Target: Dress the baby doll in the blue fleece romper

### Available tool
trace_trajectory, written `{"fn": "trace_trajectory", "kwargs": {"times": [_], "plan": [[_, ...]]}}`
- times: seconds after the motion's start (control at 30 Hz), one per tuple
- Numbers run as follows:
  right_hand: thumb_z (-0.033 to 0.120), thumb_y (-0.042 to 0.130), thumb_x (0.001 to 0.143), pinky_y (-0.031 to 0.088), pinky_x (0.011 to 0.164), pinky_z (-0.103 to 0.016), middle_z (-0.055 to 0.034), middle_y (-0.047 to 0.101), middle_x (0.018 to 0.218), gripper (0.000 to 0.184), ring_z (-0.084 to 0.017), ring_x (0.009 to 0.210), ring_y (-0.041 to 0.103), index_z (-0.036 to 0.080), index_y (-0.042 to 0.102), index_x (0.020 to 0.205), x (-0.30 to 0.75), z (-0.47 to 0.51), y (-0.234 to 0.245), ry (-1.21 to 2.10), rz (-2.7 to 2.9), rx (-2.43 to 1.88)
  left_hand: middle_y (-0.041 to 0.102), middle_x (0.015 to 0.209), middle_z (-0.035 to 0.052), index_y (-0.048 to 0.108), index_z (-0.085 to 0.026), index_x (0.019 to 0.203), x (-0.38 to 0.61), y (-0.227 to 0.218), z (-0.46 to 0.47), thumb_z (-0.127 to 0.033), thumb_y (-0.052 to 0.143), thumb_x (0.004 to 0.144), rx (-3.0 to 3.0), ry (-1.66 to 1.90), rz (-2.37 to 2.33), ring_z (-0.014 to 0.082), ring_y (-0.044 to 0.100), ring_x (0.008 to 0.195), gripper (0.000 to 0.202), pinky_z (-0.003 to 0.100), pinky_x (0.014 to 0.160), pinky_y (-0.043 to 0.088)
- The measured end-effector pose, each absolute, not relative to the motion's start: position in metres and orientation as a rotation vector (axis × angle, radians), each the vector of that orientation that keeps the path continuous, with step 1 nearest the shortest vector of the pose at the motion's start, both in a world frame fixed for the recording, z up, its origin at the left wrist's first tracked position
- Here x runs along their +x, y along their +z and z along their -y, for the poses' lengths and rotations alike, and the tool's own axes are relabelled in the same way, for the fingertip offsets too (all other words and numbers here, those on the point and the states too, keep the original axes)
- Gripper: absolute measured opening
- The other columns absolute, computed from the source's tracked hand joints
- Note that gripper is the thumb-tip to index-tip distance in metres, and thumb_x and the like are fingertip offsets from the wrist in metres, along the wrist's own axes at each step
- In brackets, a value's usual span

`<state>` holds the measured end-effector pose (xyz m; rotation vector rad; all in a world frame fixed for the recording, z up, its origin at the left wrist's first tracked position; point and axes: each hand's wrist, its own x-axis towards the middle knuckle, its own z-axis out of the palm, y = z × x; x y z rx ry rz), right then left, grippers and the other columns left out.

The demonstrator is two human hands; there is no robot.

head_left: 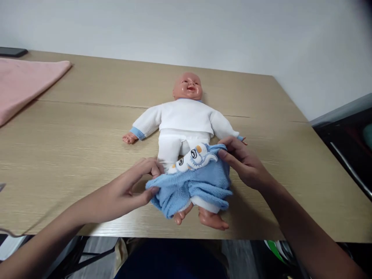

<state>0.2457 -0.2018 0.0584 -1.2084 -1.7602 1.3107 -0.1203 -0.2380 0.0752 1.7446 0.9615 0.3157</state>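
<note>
A baby doll [184,120] in a white top and white leggings lies on its back on the wooden table [72,147], head toward the wall. A pair of fluffy blue trousers [192,186] with an embroidered animal patch is bunched over its lower legs; both bare feet stick out at the near end. My left hand [128,190] pinches the left side of the trousers' waistband. My right hand [242,162] pinches the right side, next to the doll's hand.
A folded pink cloth [23,85] lies at the far left of the table, with a dark phone [11,52] behind it. A dark piece of furniture [345,139] stands off the table's right edge. A white wall runs behind the table.
</note>
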Motion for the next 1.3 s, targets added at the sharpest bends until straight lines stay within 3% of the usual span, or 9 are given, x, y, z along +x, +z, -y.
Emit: {"fn": "trace_trajectory", "kwargs": {"times": [0.23,0.37,0.47,0.63,0.83,0.9,1.0,1.13,1.3], "plan": [[0.054,0.071,0.108,0.037,0.068,-0.029,0.0042,0.054,0.087,0.03,-0.015,0.076,0.046,0.026,0.063,0.116,0.231,0.185,0.059,1.247,1.736,-1.233,0.056,0.16,0.0099,0.057,-0.026,0.119,-0.109,0.063,0.235,-0.029,0.062,0.104,1.947,0.69,-1.158,0.034,0.048,0.152,0.016,0.05,0.125,0.046],[0.054,0.083,0.098,0.042,0.077,-0.033,0.001,0.06,0.09,0.033,-0.018,0.084,0.054,0.023,0.071,0.101,0.226,0.177,0.058,1.186,1.932,-1.298,0.069,0.12,0.0072,0.054,-0.025,0.107,-0.107,0.048,0.218,-0.031,0.054,0.109,1.814,0.768,-1.131,0.0255,0.066,0.111,0.007,0.04,0.098,0.055],[0.046,0.076,0.104,0.044,0.082,-0.035,-0.0007,0.06,0.093,0.025,-0.02,0.088,0.055,0.023,0.067,0.098,0.219,0.172,0.05,1.009,1.934,-1.198,0.051,0.086,-0.0032,0.048,-0.026,0.103,-0.107,0.032,0.2,-0.037,0.055,0.11,1.707,0.831,-1.173,0.017,0.049,0.075,0.015,0.031,0.068,0.046],[0.044,0.063,0.111,0.042,0.071,-0.034,0.0017,0.056,0.087,0.019,-0.019,0.079,0.051,0.026,0.058,0.107,0.213,0.163,0.027,0.967,1.745,-1.178,0.042,0.073,-0.0103,0.043,-0.028,0.117,-0.102,0.017,0.184,-0.052,0.063,0.11,1.457,0.712,-0.976,0.0131,0.033,0.058,0.033,0.026,0.054,0.026],[0.045,0.063,0.111,0.051,0.084,-0.04,-0.0038,0.069,0.098,0.018,-0.025,0.092,0.064,0.027,0.06,0.11,0.215,0.16,0.019,0.766,1.794,-1.196,0.067,0.108,0.0055,0.067,-0.023,0.109,-0.101,0.024,0.191,-0.049,0.073,0.105,1.724,0.825,-1.046,0.0249,0.063,0.103,0.027,0.041,0.094,0.051],[0.037,0.064,0.11,0.05,0.104,-0.047,-0.0101,0.073,0.119,0.011,-0.03,0.117,0.066,0.026,0.063,0.111,0.213,0.161,0.022,0.54,1.88,-1.125,0.064,0.136,0.0121,0.068,-0.023,0.107,-0.101,0.026,0.192,-0.042,0.073,0.104,1.949,0.948,-1.165,0.0335,0.056,0.135,0.019,0.054,0.12,0.04],[0.031,0.06,0.11,0.049,0.106,-0.049,-0.0115,0.073,0.122,0.006,-0.031,0.118,0.067,0.026,0.061,0.113,0.209,0.163,0.026,0.407,1.939,-1.135,0.055,0.158,0.0158,0.06,-0.024,0.111,-0.099,0.026,0.188,-0.033,0.061,0.11,2.045,1.015,-1.141,0.0336,0.048,0.151,0.009,0.056,0.129,0.032],[0.033,0.057,0.11,0.046,0.077,-0.039,-0.0005,0.065,0.088,0.007,-0.023,0.078,0.061,0.027,0.056,0.112,0.205,0.155,0.024,0.492,1.855,-1.275,0.067,0.127,0.0104,0.053,-0.024,0.114,-0.097,0.019,0.168,-0.031,0.049,0.115,1.982,1.042,-1.123,0.0262,0.063,0.122,0.007,0.043,0.107,0.047],[0.043,0.061,0.107,0.035,0.065,-0.035,0.0042,0.05,0.074,0.016,-0.02,0.067,0.046,0.027,0.056,0.107,0.201,0.134,0.015,0.641,1.673,-1.316,0.052,0.092,-0.0028,0.052,-0.025,0.111,-0.091,0.005,0.132,-0.044,0.061,0.109,1.646,1.138,-1.13,0.0183,0.048,0.08,0.022,0.032,0.076,0.042]]}}
